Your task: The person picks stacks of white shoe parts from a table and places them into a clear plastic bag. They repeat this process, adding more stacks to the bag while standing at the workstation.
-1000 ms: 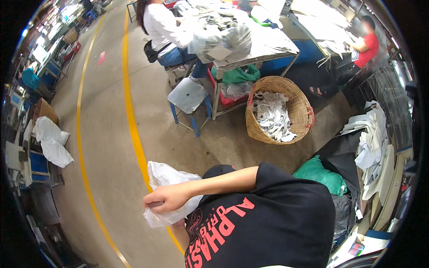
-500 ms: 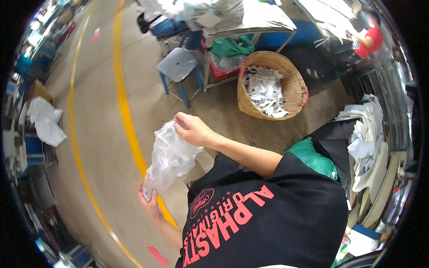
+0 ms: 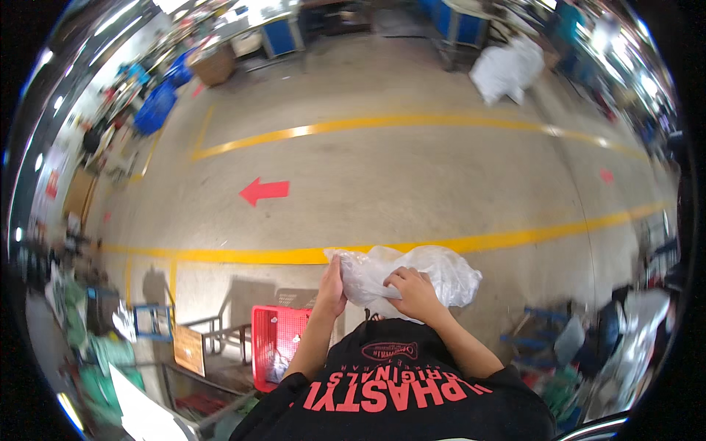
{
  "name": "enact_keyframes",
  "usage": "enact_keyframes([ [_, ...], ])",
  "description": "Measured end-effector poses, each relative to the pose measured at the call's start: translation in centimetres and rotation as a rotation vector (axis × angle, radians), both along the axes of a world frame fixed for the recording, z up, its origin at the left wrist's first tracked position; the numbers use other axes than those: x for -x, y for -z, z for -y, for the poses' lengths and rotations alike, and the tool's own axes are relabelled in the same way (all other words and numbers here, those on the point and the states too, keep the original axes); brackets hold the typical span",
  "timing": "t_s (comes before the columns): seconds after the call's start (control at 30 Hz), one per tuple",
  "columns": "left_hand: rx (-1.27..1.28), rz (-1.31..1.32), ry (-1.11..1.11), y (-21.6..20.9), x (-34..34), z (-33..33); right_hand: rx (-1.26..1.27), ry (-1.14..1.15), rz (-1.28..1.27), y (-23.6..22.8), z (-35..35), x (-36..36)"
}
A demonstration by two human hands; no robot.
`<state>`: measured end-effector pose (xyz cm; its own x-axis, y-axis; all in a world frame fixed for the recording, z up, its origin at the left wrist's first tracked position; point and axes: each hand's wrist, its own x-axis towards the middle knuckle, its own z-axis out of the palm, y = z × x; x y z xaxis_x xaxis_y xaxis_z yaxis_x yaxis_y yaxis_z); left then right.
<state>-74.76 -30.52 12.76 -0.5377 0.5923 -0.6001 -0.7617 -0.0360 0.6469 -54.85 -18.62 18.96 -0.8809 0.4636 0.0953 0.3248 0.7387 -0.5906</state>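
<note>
Near the chest, both hands, left hand (image 3: 332, 288) and right hand (image 3: 413, 292), grip a crumpled clear plastic bag (image 3: 412, 273), mid-handling; its mouth probably needs finding.

Clear plastic bag (image 3: 412, 275) now bunched at chest between both hands (image 3: 371, 290), view swung toward red floor arrow (image 3: 265, 191).

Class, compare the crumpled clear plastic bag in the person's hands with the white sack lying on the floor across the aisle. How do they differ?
The crumpled clear plastic bag is see-through; the white sack looks opaque. The bag is held up off the floor, gripped by the left hand and right hand; the sack lies on the concrete floor with nobody touching it. The bag sits close to the camera, the sack far off beyond the yellow floor lines. Both are soft and rumpled.
</note>
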Motion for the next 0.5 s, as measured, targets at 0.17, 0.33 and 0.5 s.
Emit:
enact_keyframes([
  [0.17, -0.074, -0.151, -0.162, -0.4, 12.2, 2.7, 0.226, -0.248, -0.062, 3.0, -8.3, 14.0],
  [0.33, -0.173, -0.173, -0.368, -2.6, 24.2, -1.0, 0.179, -0.317, -0.153, 2.1, -17.0, 29.0],
  [0.5, -0.072, -0.263, -0.38, -4.4, 38.3, -8.0, 0.596, -0.12, -0.222, -1.5, -26.1, 45.3],
])
